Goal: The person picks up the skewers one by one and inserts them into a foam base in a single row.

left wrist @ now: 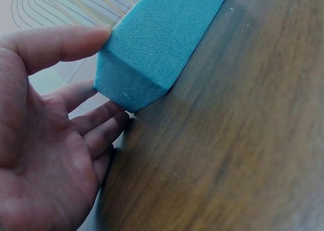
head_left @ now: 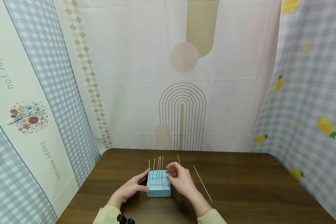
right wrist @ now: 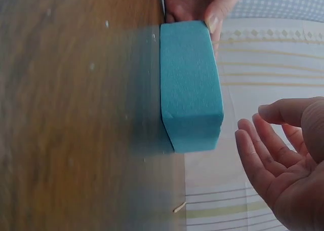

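A light blue foam block [head_left: 158, 193] sits on the table, with several thin wooden sticks [head_left: 162, 165] standing up from its top. My left hand [head_left: 130, 188] holds the block's left end; in the left wrist view its thumb presses the upper edge and the fingers touch the end and lower corner. By the block's right side, my right hand [head_left: 183, 180] hovers with loosely bent fingers. The right wrist view shows nothing between that hand's thumb and fingers [right wrist: 253, 152], which are apart from the block. Small dark marks run in rows across the block's top.
One loose stick [head_left: 202, 183] lies on the brown wooden table [head_left: 240, 186] to the right of my right hand. Another stick [head_left: 178, 159] shows beyond that hand, partly hidden. Printed cloth [head_left: 128, 109] hangs behind the table and along both sides.
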Demonstrator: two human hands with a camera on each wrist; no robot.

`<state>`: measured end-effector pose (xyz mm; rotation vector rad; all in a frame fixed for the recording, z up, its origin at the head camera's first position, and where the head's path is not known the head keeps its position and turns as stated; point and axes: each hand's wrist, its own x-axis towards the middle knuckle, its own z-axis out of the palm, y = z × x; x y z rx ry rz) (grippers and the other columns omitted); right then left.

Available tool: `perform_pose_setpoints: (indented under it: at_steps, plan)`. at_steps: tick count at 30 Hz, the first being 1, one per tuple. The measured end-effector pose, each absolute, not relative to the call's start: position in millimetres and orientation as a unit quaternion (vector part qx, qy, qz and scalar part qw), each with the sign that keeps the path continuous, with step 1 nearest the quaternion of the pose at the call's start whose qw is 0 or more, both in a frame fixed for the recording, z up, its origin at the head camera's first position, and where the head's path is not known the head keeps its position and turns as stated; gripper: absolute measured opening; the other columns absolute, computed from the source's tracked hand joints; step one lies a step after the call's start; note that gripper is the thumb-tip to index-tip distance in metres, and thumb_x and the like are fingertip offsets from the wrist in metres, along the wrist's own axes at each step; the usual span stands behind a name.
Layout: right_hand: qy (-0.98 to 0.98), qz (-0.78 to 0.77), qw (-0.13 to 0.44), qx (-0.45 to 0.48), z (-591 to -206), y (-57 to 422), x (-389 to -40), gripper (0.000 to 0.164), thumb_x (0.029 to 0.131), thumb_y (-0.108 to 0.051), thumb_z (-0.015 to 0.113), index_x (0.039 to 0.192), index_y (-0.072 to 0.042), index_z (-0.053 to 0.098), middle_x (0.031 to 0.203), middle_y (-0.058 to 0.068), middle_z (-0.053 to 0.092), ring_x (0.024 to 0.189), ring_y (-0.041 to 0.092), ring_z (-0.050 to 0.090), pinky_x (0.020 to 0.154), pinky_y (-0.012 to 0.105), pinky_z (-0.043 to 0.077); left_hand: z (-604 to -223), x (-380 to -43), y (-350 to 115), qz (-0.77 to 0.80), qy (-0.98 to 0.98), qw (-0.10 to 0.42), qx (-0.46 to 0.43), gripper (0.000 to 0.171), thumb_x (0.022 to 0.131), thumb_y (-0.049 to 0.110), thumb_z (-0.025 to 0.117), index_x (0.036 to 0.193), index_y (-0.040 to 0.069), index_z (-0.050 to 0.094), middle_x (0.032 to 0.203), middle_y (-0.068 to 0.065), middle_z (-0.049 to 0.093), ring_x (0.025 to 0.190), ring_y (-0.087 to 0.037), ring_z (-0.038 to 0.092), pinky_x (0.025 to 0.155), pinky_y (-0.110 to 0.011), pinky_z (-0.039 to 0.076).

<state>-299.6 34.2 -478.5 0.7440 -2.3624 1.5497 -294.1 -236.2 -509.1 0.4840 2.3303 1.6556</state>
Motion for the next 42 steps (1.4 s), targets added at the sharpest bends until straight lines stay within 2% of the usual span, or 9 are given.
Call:
perform_pose_setpoints:
  at_steps: [5, 13, 19, 29, 32, 39, 42]
  plan:
    - [-0.821, 0.512, 0.088, 0.236, -477.8, 47.6, -304.6, 0.025, 0.092, 0.005, 0.076, 0.114, -0.004, 0.069, 0.105, 0.009, 0.076, 0.092, 0.019, 0.074, 0.083, 0.032, 0.060, -508.3, -295.1, -234.8, 0.567, 0.797, 0.124, 0.169, 0.092, 0.093, 0.016, 0.075, 0.169, 0.001, 0.024, 0.173, -0.027, 0.020, 0.158, -0.048, 0.022, 0.123, -0.061, 0.018]
    - [-0.831, 0.511, 0.043, 0.217, -474.9, 80.7, -316.5, 0.028, 0.092, 0.001, 0.079, 0.117, -0.007, 0.070, 0.112, 0.015, 0.075, 0.099, 0.024, 0.074, 0.083, 0.038, 0.060, -506.6, -296.3, -233.7, 0.563, 0.799, 0.124, 0.171, 0.093, 0.093, 0.017, 0.075, 0.169, 0.002, 0.024, 0.174, -0.027, 0.020, 0.158, -0.048, 0.022, 0.123, -0.062, 0.018]
    - [-0.839, 0.513, 0.029, 0.178, -472.8, 117.6, -324.5, 0.030, 0.090, 0.002, 0.080, 0.118, -0.004, 0.071, 0.114, 0.016, 0.076, 0.102, 0.026, 0.073, 0.083, 0.040, 0.059, -504.1, -296.3, -233.2, 0.563, 0.799, 0.128, 0.168, 0.093, 0.093, 0.018, 0.075, 0.169, 0.002, 0.023, 0.174, -0.027, 0.019, 0.158, -0.049, 0.022, 0.123, -0.063, 0.017]
    - [-0.828, 0.551, -0.034, 0.098, -485.1, 174.7, -327.1, 0.045, 0.090, 0.004, 0.078, 0.132, 0.006, 0.064, 0.126, 0.024, 0.070, 0.107, 0.030, 0.070, 0.081, 0.046, 0.060, -507.5, -297.0, -233.1, 0.582, 0.788, 0.136, 0.146, 0.092, 0.092, 0.013, 0.074, 0.169, 0.000, 0.024, 0.173, -0.029, 0.019, 0.158, -0.050, 0.021, 0.123, -0.068, 0.013]
    - [-0.827, 0.553, -0.049, 0.088, -486.4, 180.8, -326.2, 0.047, 0.088, 0.006, 0.078, 0.133, 0.007, 0.063, 0.127, 0.026, 0.069, 0.110, 0.032, 0.069, 0.082, 0.047, 0.060, -507.3, -297.4, -233.6, 0.586, 0.786, 0.136, 0.144, 0.093, 0.091, 0.012, 0.074, 0.168, 0.000, 0.025, 0.173, -0.029, 0.020, 0.158, -0.050, 0.022, 0.123, -0.068, 0.012]
    - [-0.835, 0.545, -0.051, 0.054, -490.4, 177.3, -327.6, 0.049, 0.082, 0.010, 0.080, 0.129, 0.006, 0.065, 0.121, 0.023, 0.070, 0.099, 0.028, 0.069, 0.076, 0.044, 0.059, -508.1, -297.2, -236.1, 0.589, 0.783, 0.141, 0.139, 0.093, 0.093, 0.015, 0.075, 0.170, 0.003, 0.024, 0.174, -0.028, 0.019, 0.159, -0.049, 0.020, 0.123, -0.069, 0.012]
    - [-0.843, 0.535, -0.047, 0.042, -494.3, 171.9, -325.2, 0.050, 0.079, 0.013, 0.081, 0.127, 0.007, 0.066, 0.122, 0.024, 0.069, 0.102, 0.032, 0.069, 0.078, 0.044, 0.060, -510.3, -294.7, -235.9, 0.588, 0.784, 0.145, 0.138, 0.093, 0.093, 0.015, 0.075, 0.170, 0.003, 0.024, 0.173, -0.028, 0.020, 0.158, -0.049, 0.021, 0.122, -0.069, 0.013]
